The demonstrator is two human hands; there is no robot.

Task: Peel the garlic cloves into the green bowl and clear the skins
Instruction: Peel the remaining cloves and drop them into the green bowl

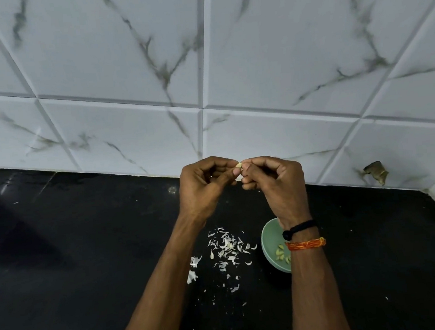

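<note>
Table (74,256) left of the skins (226,248) is seen bare and passable. Green bowl (268,247) is partly covered by the right forearm. Far reach is blocked by the tiled wall (202,61).

This is looking like a home kitchen: a black stone counter (87,255) is running along a wall of white marble-look tiles (123,67), garlic skins (226,245) are lying scattered on it, and a green bowl (269,242) of peeled cloves (280,254) is sitting at the right.
</note>
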